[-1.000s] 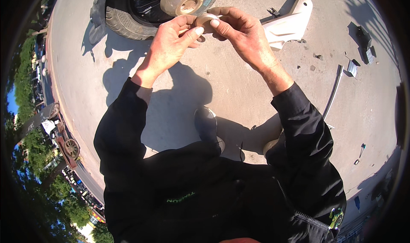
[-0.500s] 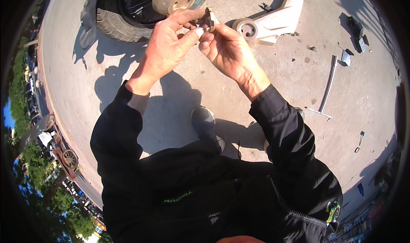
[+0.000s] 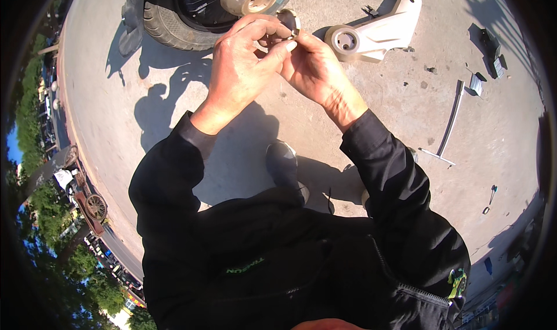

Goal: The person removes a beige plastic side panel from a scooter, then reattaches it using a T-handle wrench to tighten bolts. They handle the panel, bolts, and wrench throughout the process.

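Raised before me, a small round part (image 3: 297, 24) with a pale rim and a dark face is pinched between my two hands; its exact kind I cannot make out. My left hand (image 3: 239, 69) is closed at its lower left side, thumb and curled fingers pressed together. From the right, my right hand (image 3: 320, 75) grips the part's lower edge between thumb and fingers. Just beyond the hands is a scooter's black tyre (image 3: 165, 28), with a beige round-ended cover (image 3: 259, 2) beside it. Fingers hide part of the held piece.
A cream panel (image 3: 383, 31) with a round hub end lies on the concrete, right of my hands. Farther right are a T-handled wrench (image 3: 451, 120), an opened dark box (image 3: 491, 46) and a small tool (image 3: 493, 193). My shoe (image 3: 282, 163) stands below; a rusty cart (image 3: 90, 205) is far left.
The round part has turned between my fingers, so more of its dark face shows. Both hands stay closed on it, and the whole view has shifted slightly.
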Motion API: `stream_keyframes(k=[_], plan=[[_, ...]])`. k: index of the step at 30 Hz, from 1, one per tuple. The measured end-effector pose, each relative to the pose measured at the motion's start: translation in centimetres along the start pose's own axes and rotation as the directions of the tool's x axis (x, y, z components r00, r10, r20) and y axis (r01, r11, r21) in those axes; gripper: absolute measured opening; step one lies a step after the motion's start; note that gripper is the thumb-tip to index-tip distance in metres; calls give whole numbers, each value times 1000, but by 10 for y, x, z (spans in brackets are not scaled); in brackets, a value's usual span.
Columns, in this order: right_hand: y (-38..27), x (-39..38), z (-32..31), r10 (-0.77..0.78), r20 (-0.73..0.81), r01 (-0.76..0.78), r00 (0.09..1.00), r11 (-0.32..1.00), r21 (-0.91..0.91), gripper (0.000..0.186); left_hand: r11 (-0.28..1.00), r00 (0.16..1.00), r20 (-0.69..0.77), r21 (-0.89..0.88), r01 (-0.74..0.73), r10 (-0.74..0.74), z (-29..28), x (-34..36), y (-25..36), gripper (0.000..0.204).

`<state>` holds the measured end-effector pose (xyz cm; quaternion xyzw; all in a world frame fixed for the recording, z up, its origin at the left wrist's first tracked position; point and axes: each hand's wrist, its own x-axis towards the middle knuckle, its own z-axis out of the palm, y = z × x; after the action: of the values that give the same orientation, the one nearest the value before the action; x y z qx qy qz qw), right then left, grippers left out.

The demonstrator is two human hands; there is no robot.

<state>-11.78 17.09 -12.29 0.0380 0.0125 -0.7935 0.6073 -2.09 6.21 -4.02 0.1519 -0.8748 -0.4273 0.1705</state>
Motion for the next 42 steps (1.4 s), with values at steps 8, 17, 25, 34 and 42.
stream_keyframes(k=[8,17,25,34,42], plan=[[-18,-5,1,-164,-27,129,986,858,-497,38,999,996,-81,22,35,-33,7,-6,-21,20],[-17,19,-10,-372,108,245,922,346,-906,30,870,924,29,-327,369,-381,6,-2,-48,34],[25,110,-90,-702,36,479,711,446,-756,27,706,887,27,-595,385,-461,25,11,-83,30],[30,107,-79,-630,-51,453,775,611,-649,27,849,893,-96,-367,379,-440,28,17,-88,30],[19,116,-78,-634,-52,462,772,615,-639,21,908,925,-115,-267,322,-362,16,25,-77,33]])
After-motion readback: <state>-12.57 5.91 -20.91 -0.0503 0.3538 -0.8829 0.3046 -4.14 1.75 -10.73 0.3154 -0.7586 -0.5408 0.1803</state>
